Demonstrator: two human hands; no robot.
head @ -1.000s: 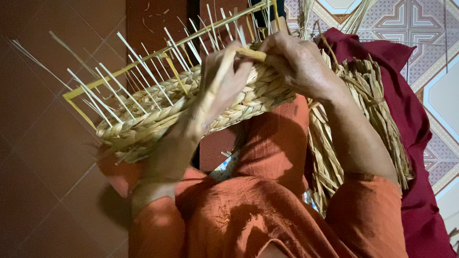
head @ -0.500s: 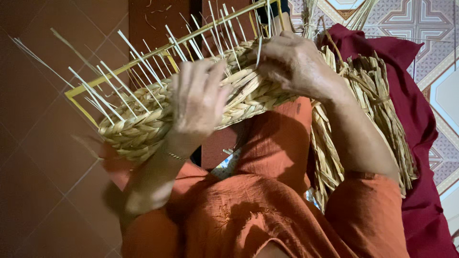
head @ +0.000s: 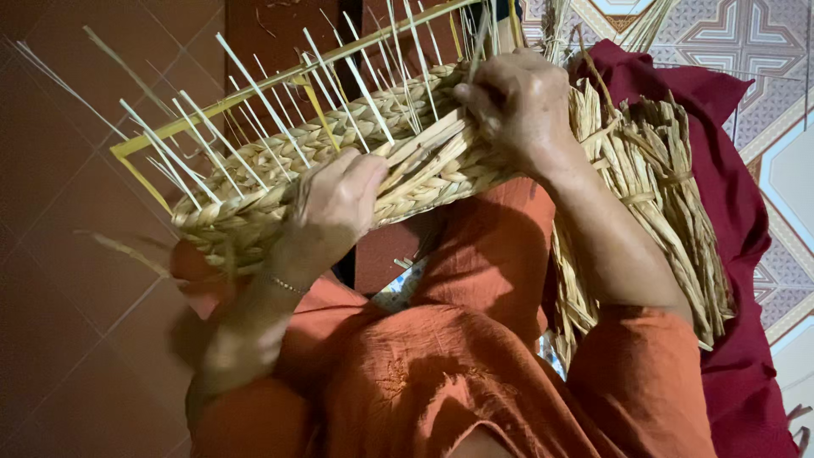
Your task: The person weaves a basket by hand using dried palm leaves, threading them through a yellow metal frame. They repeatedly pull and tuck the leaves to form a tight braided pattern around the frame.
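A half-woven straw basket [head: 254, 191] lies across my lap, with thin pale stakes sticking up from its braided wall and a yellow frame [head: 212, 119] along its top. My left hand [head: 335, 208] presses on the braided wall near the middle, fingers curled over the weave. My right hand [head: 517, 106] grips the woven straw strands at the basket's right end, fingers closed among the stakes.
A bundle of dried straw [head: 661, 195] lies to my right on a dark red cloth [head: 746, 280]. Reddish-brown floor tiles [head: 68, 254] are at the left; patterned tiles [head: 738, 51] at the upper right. My orange clothing fills the bottom.
My left hand has dropped from the basket's top edge down onto the braided wall. The right hand stays at the right end, working the strands.
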